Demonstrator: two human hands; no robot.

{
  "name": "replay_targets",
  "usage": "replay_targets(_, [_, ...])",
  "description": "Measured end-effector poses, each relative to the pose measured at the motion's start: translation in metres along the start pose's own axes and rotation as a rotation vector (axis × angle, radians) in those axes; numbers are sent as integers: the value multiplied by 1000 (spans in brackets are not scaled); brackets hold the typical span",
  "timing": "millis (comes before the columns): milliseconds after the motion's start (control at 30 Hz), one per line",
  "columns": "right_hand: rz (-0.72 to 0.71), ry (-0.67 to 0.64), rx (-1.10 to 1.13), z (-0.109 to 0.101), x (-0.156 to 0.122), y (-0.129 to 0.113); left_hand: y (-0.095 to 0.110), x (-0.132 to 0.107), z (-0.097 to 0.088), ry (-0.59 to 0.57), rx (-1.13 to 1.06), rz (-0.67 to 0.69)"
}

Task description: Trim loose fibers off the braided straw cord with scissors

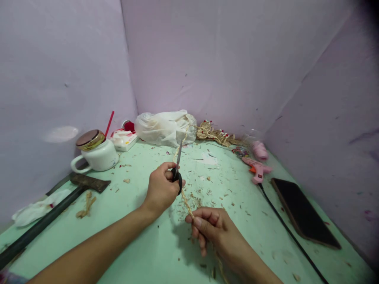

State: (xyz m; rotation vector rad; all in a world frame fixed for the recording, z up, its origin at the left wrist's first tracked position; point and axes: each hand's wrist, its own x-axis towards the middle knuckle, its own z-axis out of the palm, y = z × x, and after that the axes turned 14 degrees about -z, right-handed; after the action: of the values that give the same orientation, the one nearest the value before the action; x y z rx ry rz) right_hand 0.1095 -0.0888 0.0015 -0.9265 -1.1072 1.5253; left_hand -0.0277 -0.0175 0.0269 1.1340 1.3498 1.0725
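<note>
My left hand is closed around the black handles of a pair of scissors, whose blades point away toward the back of the table. A thin braided straw cord runs from beside the scissors down to my right hand. There the thumb and forefinger pinch the cord, and the other fingers curl loosely below. Past the right hand the cord hangs on toward the front edge. Part of the cord also shows beyond the scissors, near the plastic bag. Whether the left fingers grip the cord too is hidden.
A hammer-like tool, a white lidded mug and a tissue pack are on the left. A white plastic bag and pinned straw pieces lie at the back. A pink glue gun, thread spool and phone are right.
</note>
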Motion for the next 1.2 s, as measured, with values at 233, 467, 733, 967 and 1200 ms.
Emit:
replay_targets(233, [12, 12, 60, 2, 1, -1, -15, 12, -3, 29, 214, 90])
replay_targets(467, [-1, 82, 38, 14, 7, 4, -17, 7, 2, 69, 318, 106])
replay_targets(733, [-20, 230, 149, -11, 7, -3, -7, 7, -9, -221, 301, 4])
replay_targets(967, [-75, 353, 176, -26, 5, -18, -5, -1, -29, -299, 939, 583])
replay_targets(1200, [-89, 343, 123, -22, 3, -19, -16, 1, -26, -219, 1219, 784])
